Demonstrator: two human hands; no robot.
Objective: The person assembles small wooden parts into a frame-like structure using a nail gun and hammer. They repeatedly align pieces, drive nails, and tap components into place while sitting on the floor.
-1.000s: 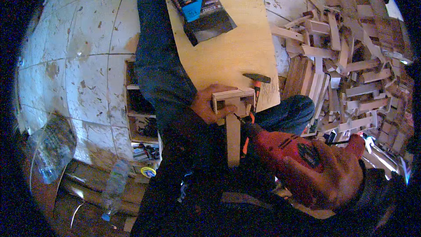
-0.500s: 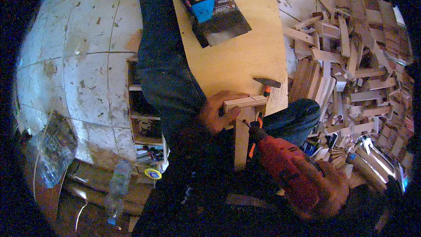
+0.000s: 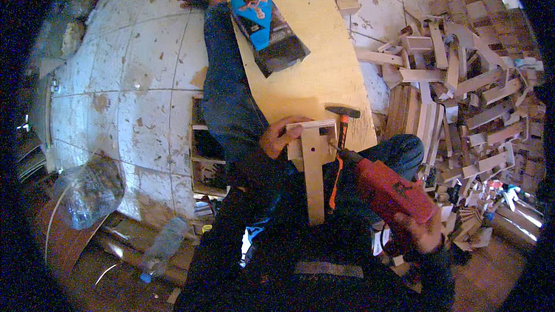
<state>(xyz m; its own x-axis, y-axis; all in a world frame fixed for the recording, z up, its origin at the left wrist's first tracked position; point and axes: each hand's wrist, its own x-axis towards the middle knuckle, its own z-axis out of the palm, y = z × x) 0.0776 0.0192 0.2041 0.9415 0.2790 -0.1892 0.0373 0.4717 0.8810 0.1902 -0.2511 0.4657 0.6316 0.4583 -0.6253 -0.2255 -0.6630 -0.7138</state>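
Note:
A T-shaped wooden piece (image 3: 314, 176) stands over my lap, its long bar pointing toward me and a dark hole near its top. My left hand (image 3: 277, 137) grips the crosspiece at its left end, fingers curled round the edge. In my right hand (image 3: 417, 232) is a red power drill (image 3: 390, 188), closed round its grip. The drill's bit points up and left, its tip at the right side of the wooden piece; whether it touches the wood I cannot tell. Just right of the crosspiece lies a hammer (image 3: 343, 117) with a dark head and orange-black handle.
A pale plywood board (image 3: 306, 89) extends ahead, bearing a black and blue packet (image 3: 269, 34). Many cut wood pieces (image 3: 457, 81) are heaped on the right. On the left are floor tiles (image 3: 144, 52), a plastic bottle (image 3: 165, 248) and a clear plastic bag (image 3: 89, 190).
The wooden piece has tilted so its hole and long bar face up. The drill has moved slightly right, its bit now at the piece's right side. My view has shifted.

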